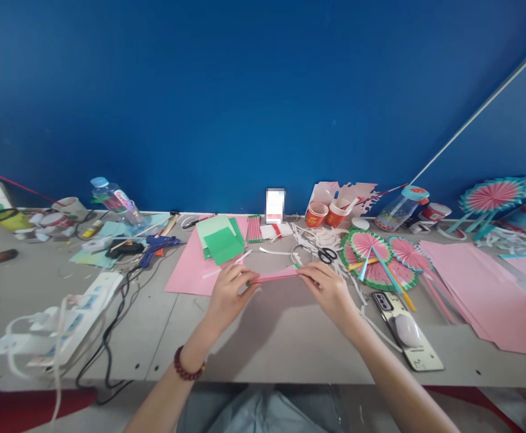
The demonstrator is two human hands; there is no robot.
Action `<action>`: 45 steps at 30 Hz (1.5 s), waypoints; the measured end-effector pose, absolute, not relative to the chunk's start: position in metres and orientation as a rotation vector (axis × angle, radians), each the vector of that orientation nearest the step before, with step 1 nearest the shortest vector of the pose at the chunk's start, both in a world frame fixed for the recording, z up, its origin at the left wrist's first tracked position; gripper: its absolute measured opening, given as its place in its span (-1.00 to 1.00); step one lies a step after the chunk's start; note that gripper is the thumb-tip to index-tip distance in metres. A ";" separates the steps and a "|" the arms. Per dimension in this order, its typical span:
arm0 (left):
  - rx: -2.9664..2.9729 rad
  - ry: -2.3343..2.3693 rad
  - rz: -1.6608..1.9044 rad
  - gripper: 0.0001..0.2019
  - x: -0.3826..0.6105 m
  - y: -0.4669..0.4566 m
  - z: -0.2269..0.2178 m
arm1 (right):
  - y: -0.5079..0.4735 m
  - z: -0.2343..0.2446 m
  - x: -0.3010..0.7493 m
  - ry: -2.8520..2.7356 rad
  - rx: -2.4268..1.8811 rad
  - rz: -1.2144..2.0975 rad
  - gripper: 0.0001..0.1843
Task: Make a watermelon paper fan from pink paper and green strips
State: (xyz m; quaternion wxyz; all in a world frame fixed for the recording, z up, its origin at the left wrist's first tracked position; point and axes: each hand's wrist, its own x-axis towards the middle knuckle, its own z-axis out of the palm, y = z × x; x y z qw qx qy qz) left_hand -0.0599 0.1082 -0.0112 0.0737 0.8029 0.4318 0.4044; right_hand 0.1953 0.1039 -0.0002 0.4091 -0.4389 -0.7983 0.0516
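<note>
A narrow pink paper strip with green ends stretches level between my two hands, above the grey table. My left hand pinches its left end between thumb and fingers. At the other end, my right hand grips it in the same way. Behind the left hand lie green paper sheets on a large pink sheet. A pleated pink and green strip lies just beyond. Close behind my right hand are black-handled scissors among white paper scraps.
Watermelon-patterned paper fans lie right of my right hand, with a phone bearing a white mouse nearer me. Pink sheets cover the right side. On the left are a power strip, black cables and a blue glue gun.
</note>
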 end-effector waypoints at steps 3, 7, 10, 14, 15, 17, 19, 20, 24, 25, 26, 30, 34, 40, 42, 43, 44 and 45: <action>2.306 1.213 1.200 -0.84 -0.064 0.109 -0.006 | 0.107 0.001 0.197 -2.005 -1.096 0.174 -0.80; 2.211 1.155 1.139 -0.80 -0.067 0.112 -0.003 | 0.110 0.002 0.201 -2.025 -1.139 0.258 -0.78; 2.239 1.165 1.120 -0.80 -0.069 0.117 -0.005 | 0.113 0.003 0.204 -2.066 -1.139 0.293 -0.76; 2.496 1.246 1.277 -0.84 -0.068 0.124 -0.009 | 0.117 0.000 0.203 -2.084 -1.153 0.089 -0.72; 2.585 1.272 1.325 -0.85 -0.067 0.125 -0.010 | 0.118 -0.002 0.203 -2.087 -1.153 0.004 -0.72; 2.757 1.296 1.379 -0.86 -0.066 0.127 -0.016 | 0.119 -0.010 0.202 -2.105 -1.140 -0.154 -0.73; 2.905 1.273 1.342 -0.85 -0.065 0.129 -0.027 | 0.121 -0.023 0.201 -2.149 -1.120 -0.263 -0.75; 2.964 1.261 1.286 -0.84 -0.064 0.130 -0.035 | 0.121 -0.032 0.201 -2.183 -1.114 -0.289 -0.76; 3.013 1.224 0.959 -0.79 -0.064 0.130 -0.069 | 0.122 -0.072 0.201 -2.319 -1.158 -0.216 -0.76; 2.987 1.222 0.850 -0.78 -0.064 0.130 -0.076 | 0.122 -0.080 0.202 -2.347 -1.172 -0.162 -0.76; 2.956 1.205 0.776 -0.78 -0.065 0.129 -0.082 | 0.121 -0.085 0.203 -2.348 -1.199 -0.095 -0.76; 2.756 1.255 0.661 -0.82 -0.067 0.129 -0.091 | 0.123 -0.090 0.206 -2.274 -1.324 0.243 -0.80; 2.522 1.294 0.737 -0.80 -0.066 0.130 -0.090 | 0.130 -0.084 0.207 -2.193 -1.374 0.479 -0.81; 2.176 1.316 0.743 -0.85 -0.063 0.141 -0.080 | 0.144 -0.078 0.207 -2.105 -1.419 0.744 -0.76; 2.074 1.316 0.707 -0.89 -0.064 0.147 -0.076 | 0.148 -0.075 0.207 -2.075 -1.475 0.831 -0.77; 2.035 1.315 0.679 -0.91 -0.064 0.150 -0.074 | 0.150 -0.073 0.207 -2.057 -1.523 0.864 -0.78; 2.006 1.319 0.652 -0.93 -0.064 0.152 -0.073 | 0.152 -0.072 0.208 -2.041 -1.578 0.886 -0.78; 1.985 1.327 0.628 -0.93 -0.065 0.154 -0.072 | 0.154 -0.070 0.208 -2.033 -1.626 0.903 -0.79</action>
